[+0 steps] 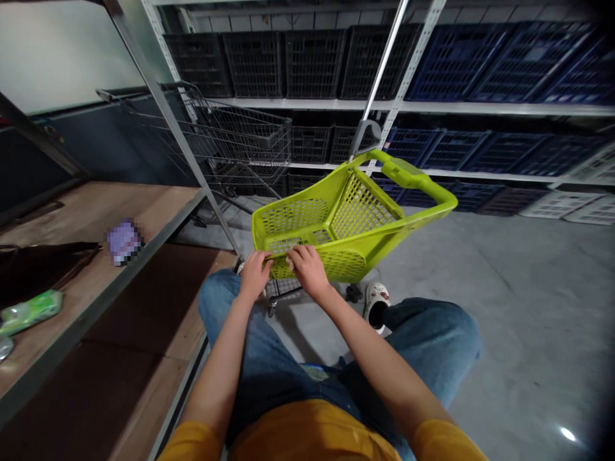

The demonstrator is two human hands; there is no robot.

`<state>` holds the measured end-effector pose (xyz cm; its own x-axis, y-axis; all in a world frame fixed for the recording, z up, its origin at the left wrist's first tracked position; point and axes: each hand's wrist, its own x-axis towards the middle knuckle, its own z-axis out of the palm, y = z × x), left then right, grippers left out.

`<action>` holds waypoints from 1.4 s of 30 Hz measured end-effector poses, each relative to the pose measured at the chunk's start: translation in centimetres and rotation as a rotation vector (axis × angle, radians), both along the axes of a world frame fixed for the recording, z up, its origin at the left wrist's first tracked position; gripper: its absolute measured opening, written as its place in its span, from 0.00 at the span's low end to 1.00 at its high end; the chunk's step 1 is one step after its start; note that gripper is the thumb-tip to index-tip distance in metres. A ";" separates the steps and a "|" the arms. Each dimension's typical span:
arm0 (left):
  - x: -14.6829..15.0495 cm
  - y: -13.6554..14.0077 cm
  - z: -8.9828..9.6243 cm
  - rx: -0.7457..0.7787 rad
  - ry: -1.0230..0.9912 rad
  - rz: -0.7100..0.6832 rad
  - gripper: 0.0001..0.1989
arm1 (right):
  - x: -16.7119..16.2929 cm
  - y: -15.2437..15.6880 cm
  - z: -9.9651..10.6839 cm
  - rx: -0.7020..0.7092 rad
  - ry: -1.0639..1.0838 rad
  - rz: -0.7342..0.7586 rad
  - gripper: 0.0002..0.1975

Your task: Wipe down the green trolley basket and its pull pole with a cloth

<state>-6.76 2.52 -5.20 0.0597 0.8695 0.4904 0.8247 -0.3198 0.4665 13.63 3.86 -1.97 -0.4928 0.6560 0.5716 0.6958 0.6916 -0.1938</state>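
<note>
A lime-green plastic shopping cart [336, 237] with perforated walls stands right in front of my knees, its handle [423, 182] off to the right. My left hand [255, 274] is closed at the near corner of the basket, fingertips on the rim. A short way to the right, my right hand [307, 266] has its fingers curled over the same near rim. Something small and pale shows by the right fingertips; I cannot make out what it is. The undersides of both hands are hidden.
Behind the green cart is a grey wire shopping cart [240, 134]. Shelves at the back carry black crates [254, 64] and blue crates [456, 61]. At left, a wooden shelf [163, 198] holds a blurred purple item [123, 241] and a green packet [33, 310].
</note>
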 end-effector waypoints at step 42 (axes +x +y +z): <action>-2.5 0.2 2.0 -0.169 0.002 -0.254 0.24 | -6.8 -1.0 -5.8 -0.078 0.233 0.057 0.16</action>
<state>-9.21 2.67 -3.17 0.2863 0.8959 0.3398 0.7293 -0.4338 0.5292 6.82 2.82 -7.79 -0.3906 0.6780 0.6227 0.5865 0.7046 -0.3994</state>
